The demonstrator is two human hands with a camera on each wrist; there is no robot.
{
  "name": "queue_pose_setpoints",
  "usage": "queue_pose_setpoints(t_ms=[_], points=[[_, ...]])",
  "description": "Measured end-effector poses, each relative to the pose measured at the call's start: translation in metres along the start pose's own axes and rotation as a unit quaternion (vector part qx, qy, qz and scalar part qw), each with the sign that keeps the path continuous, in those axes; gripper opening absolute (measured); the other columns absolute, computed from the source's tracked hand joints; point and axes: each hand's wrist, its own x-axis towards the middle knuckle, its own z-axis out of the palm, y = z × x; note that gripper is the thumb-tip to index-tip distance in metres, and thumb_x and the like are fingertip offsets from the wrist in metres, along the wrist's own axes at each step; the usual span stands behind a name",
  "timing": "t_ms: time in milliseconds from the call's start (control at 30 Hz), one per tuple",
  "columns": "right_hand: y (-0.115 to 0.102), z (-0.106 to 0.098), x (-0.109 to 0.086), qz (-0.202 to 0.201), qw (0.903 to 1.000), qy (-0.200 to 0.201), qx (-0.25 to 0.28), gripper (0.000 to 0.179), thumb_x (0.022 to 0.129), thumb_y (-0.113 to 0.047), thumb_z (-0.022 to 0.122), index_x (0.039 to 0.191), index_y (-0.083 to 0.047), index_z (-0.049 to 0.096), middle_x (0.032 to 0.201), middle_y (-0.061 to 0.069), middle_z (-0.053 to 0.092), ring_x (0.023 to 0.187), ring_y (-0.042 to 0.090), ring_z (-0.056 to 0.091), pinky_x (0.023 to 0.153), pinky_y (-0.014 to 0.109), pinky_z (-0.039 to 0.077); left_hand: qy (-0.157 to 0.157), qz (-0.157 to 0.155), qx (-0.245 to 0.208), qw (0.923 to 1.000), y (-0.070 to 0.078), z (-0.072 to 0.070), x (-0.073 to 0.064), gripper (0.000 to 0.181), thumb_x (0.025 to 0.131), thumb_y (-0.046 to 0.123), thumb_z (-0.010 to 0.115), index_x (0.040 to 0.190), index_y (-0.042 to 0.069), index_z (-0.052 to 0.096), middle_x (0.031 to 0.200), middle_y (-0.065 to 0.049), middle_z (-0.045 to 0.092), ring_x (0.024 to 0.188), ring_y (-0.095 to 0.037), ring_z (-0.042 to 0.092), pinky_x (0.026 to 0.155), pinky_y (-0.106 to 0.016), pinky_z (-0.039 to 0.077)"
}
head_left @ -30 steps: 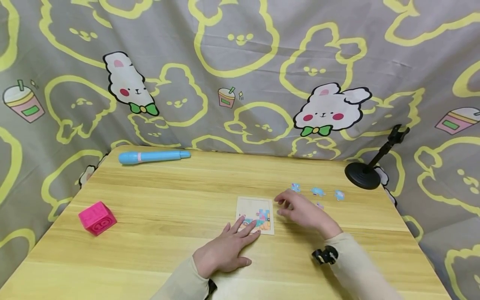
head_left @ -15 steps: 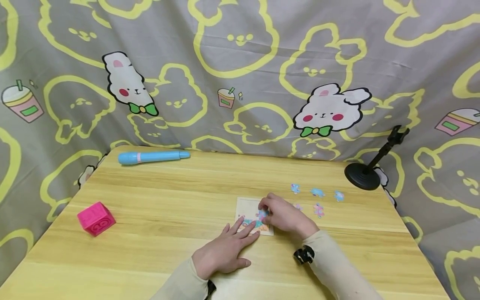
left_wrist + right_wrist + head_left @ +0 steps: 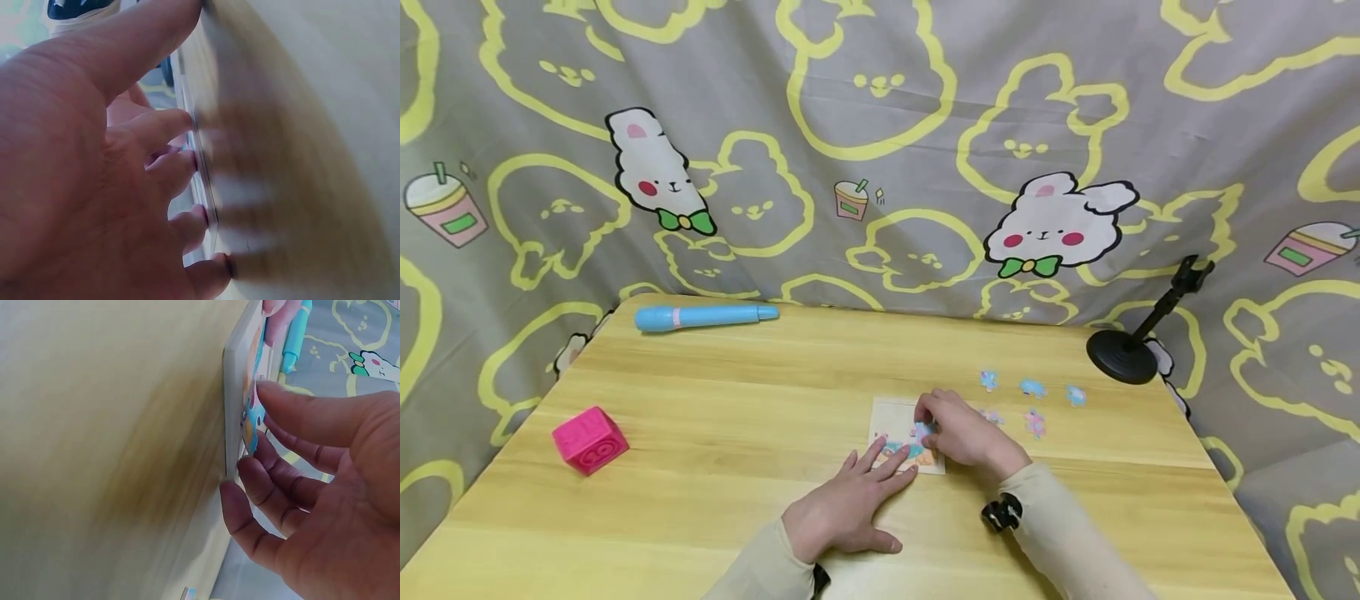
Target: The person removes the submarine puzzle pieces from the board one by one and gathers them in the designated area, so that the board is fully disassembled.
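A small square jigsaw board (image 3: 891,415) lies on the table, its lower part filled with colourful pieces and its upper left bare. My left hand (image 3: 844,507) lies flat with spread fingers, fingertips on the board's lower edge. Over the board's right side, my right hand (image 3: 967,435) pinches a blue and pink puzzle piece (image 3: 921,431) between thumb and fingers. In the right wrist view that puzzle piece (image 3: 254,428) stands tilted up from the board, with the other fingertips along the board's edge. Several loose puzzle pieces (image 3: 1033,388) lie to the right, behind the right hand.
A pink block (image 3: 591,440) sits at the left. Near the back edge lies a blue toy microphone (image 3: 707,316). A black stand (image 3: 1122,356) rises at the back right, before a patterned curtain (image 3: 917,183).
My right hand has moved left from beside the board onto its right side and now pinches a piece there. The left hand stays in place. Loose pieces at the right have come into view.
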Motion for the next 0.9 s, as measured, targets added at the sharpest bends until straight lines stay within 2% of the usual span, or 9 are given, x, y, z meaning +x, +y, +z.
queue_pose_setpoints(t_ms=[333,633,900], points=[[-0.0007,-0.0007,0.0051,0.011,0.9997,0.012,0.019,0.011,0.091,0.0,0.067,0.091,-0.011,0.064,0.084,-0.002,0.053,0.075,0.013,0.05,0.07,0.033,0.046,0.007,0.005,0.005,1.0,0.0007,0.0017,-0.0006,0.086,0.082,0.049,0.075,0.153,0.019,0.038,0.161,-0.003,0.021,0.148,-0.032,0.009,0.11,-0.057,0.026],[0.0012,-0.002,0.0051,0.017,0.999,0.014,0.039,0.015,0.095,-0.003,0.062,0.088,-0.015,0.064,0.076,-0.006,0.055,0.069,0.012,0.051,0.065,0.032,0.045,-0.001,-0.001,0.007,1.0,-0.002,0.0037,0.0013,0.086,0.083,0.05,0.074,0.154,0.021,0.036,0.162,0.0,0.017,0.148,-0.031,0.006,0.111,-0.056,0.024],[0.001,-0.0024,0.0065,0.026,0.9983,0.013,0.05,0.016,0.094,0.0,0.06,0.086,-0.013,0.063,0.074,-0.005,0.055,0.068,0.013,0.051,0.064,0.033,0.045,0.003,0.002,0.005,1.0,-0.0019,0.0021,0.0015,0.082,0.085,0.046,0.074,0.153,0.02,0.037,0.162,0.0,0.019,0.148,-0.032,0.008,0.111,-0.057,0.024]])
